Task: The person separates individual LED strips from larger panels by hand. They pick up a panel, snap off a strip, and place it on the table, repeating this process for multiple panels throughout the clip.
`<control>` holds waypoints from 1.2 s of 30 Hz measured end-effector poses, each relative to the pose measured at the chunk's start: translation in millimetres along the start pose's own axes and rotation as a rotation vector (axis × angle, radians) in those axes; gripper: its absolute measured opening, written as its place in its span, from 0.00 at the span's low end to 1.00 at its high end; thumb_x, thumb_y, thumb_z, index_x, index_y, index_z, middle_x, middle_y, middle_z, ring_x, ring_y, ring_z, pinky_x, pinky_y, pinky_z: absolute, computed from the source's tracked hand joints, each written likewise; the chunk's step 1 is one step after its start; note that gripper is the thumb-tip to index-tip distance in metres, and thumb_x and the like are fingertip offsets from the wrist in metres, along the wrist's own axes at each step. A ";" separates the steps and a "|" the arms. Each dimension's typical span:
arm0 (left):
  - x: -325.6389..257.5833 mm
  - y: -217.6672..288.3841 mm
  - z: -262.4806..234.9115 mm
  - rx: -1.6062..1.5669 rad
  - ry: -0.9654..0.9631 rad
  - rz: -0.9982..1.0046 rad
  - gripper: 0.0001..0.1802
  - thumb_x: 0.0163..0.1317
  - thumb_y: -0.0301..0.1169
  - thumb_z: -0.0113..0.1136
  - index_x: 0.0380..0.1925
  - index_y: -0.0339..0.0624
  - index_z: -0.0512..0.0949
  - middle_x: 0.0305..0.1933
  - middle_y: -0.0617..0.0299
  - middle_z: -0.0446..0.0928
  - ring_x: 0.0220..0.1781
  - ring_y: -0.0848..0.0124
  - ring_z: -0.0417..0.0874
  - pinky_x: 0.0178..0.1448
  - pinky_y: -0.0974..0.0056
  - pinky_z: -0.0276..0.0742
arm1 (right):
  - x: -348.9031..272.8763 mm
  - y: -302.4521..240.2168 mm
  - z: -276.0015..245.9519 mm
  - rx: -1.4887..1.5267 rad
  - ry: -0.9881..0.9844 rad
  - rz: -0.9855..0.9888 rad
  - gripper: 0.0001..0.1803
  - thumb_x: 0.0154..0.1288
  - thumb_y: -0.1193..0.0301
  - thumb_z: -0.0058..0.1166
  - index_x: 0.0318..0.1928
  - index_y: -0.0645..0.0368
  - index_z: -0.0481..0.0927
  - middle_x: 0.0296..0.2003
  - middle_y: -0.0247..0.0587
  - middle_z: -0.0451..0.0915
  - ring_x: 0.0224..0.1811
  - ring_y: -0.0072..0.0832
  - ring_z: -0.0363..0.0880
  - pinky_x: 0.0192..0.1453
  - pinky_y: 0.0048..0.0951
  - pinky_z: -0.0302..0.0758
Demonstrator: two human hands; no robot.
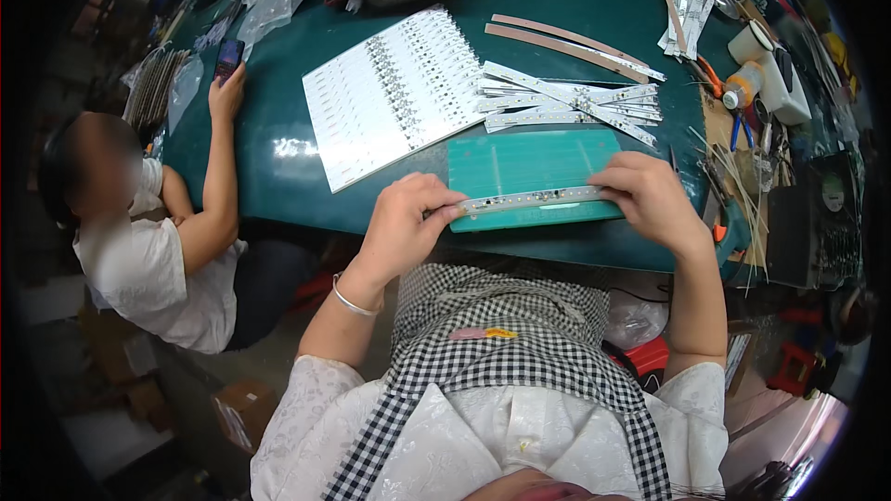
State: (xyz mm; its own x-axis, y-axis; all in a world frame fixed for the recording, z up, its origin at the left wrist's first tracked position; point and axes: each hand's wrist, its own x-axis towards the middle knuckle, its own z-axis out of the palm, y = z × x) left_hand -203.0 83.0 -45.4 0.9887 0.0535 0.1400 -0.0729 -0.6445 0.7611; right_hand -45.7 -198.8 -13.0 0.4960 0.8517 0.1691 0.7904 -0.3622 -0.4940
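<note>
White patterned cloth shirt, bottom centre. Left hand, mid-frame, pinches left end of thin white component-dotted circuit strip; right hand pinches right end, probably for straightness over flat rectangular green board, likely support.

Loose strips lie behind the board on the desk, a panel rear left, pliers to its right, one strip over it.

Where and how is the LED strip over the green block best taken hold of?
Probably pinch the LED strip by its two ends, coming from left and right, as the left hand and right hand do: it is long, narrow and stretches crosswise over the green block, and small components sit along its middle.
</note>
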 end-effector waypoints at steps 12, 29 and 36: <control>1.0 2.3 6.3 0.118 0.051 0.056 0.10 0.49 0.20 0.65 0.33 0.40 0.85 0.24 0.58 0.75 0.28 0.64 0.75 0.34 0.64 0.70 | -31.7 28.0 -15.4 0.090 0.053 0.158 0.09 0.49 0.81 0.61 0.34 0.62 0.83 0.28 0.44 0.78 0.31 0.41 0.78 0.35 0.35 0.74; -6.2 5.4 14.9 0.229 0.115 0.170 0.08 0.52 0.23 0.66 0.33 0.45 0.83 0.28 0.66 0.76 0.34 0.67 0.78 0.54 0.57 0.67 | -50.4 29.8 -11.4 -0.021 0.148 0.109 0.15 0.41 0.76 0.69 0.34 0.61 0.83 0.29 0.39 0.78 0.33 0.35 0.78 0.36 0.32 0.74; -11.4 11.5 11.9 0.231 0.072 0.177 0.13 0.49 0.28 0.69 0.38 0.44 0.82 0.33 0.66 0.79 0.38 0.67 0.80 0.62 0.51 0.63 | -64.4 20.7 15.4 0.065 0.364 0.128 0.21 0.38 0.73 0.72 0.38 0.60 0.82 0.32 0.39 0.77 0.36 0.35 0.78 0.38 0.31 0.75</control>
State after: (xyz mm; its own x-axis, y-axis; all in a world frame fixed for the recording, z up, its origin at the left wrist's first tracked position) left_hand -213.5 65.9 -45.7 0.9507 -0.0266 0.3091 -0.2037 -0.8049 0.5573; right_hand -66.8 -255.3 -47.2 0.6933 0.6069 0.3886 0.6954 -0.4218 -0.5819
